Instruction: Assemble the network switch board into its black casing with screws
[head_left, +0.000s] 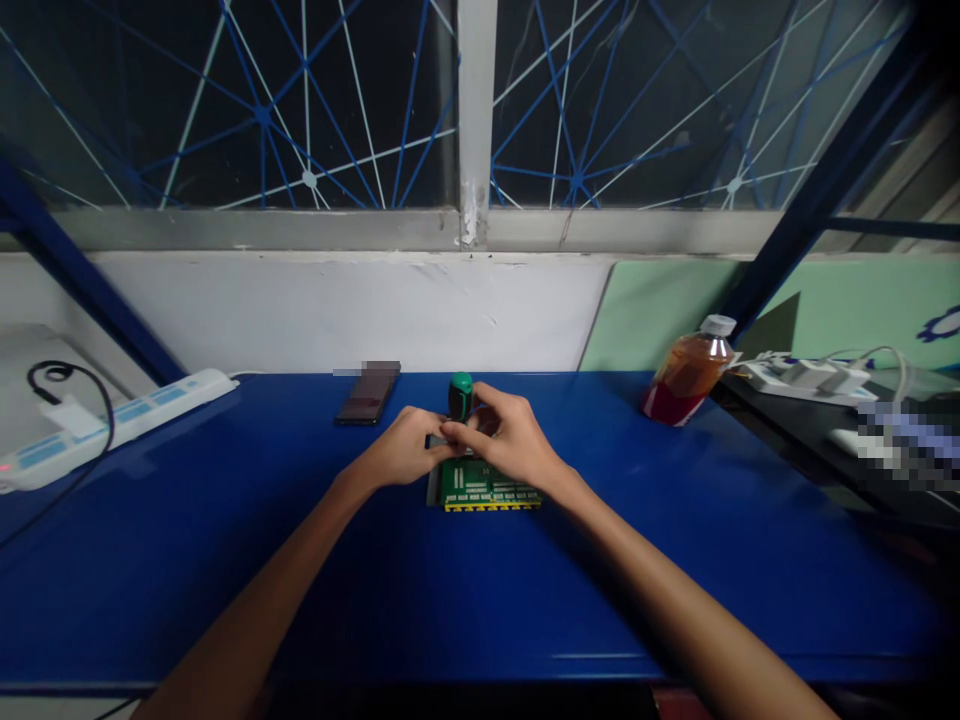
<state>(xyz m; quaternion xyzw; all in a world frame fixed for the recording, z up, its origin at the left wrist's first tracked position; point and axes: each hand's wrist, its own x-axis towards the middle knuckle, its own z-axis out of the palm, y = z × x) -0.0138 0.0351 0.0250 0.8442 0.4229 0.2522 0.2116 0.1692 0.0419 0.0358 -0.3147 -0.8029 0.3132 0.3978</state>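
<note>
A green circuit board with a row of yellow-edged connectors along its near side lies on the blue table, with a grey edge showing at its left. Above its far part stands an upright screwdriver with a green-and-black handle; its tip is hidden behind my fingers. My right hand is closed around the lower handle, index finger and thumb bent against it. Close beside it, my left hand has its fingers closed at the board's far left part, near the screwdriver's base. What those left fingers pinch is hidden.
A dark phone lies at the back left of the blue table. A white power strip with a black cable is at far left. A drink bottle stands back right, near another power strip. Blue metal posts flank the table.
</note>
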